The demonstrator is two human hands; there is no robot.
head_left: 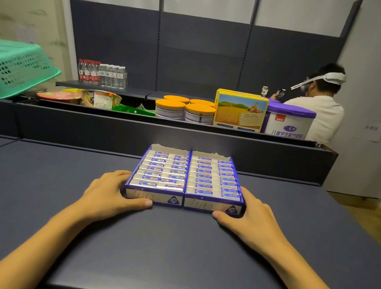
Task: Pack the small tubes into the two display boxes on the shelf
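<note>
Two blue and white display boxes stand side by side on the dark shelf, touching each other. The left box and the right box each hold rows of several small white tubes with blue labels. My left hand grips the left box at its near left corner, thumb along the front wall, fingers on the side. My right hand grips the right box at its near right corner the same way.
A raised shelf behind carries cans with orange lids, a yellow carton, a purple-lidded tin, noodle bowls and water bottles. A green basket sits far left. Another person works at the back right.
</note>
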